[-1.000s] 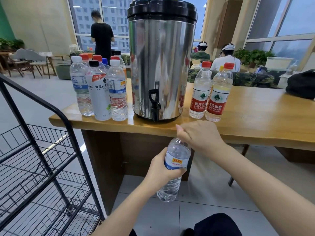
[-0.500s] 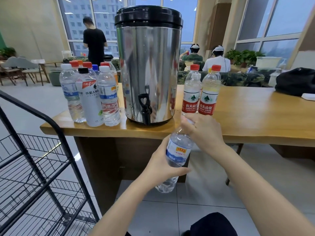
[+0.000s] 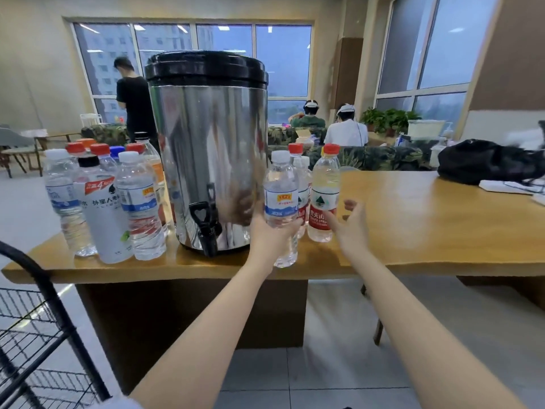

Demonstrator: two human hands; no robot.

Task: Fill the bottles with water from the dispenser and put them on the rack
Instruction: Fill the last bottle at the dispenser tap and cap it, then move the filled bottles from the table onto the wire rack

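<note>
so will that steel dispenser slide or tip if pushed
Broad-based, so the steel dispenser probably slides rather than tips. Likely heavy if full; contents hidden. It stands near the table edge, so pulling it forward seems risky.

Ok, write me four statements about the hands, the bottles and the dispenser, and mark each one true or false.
1. The left hand grips a bottle with its white cap on. True.
2. Red-capped bottles stand on the right of the dispenser. True.
3. The right hand grips one of them. False: its fingers are spread and it holds nothing.
4. The dispenser stands on the floor. False: it stands on the table.
</note>
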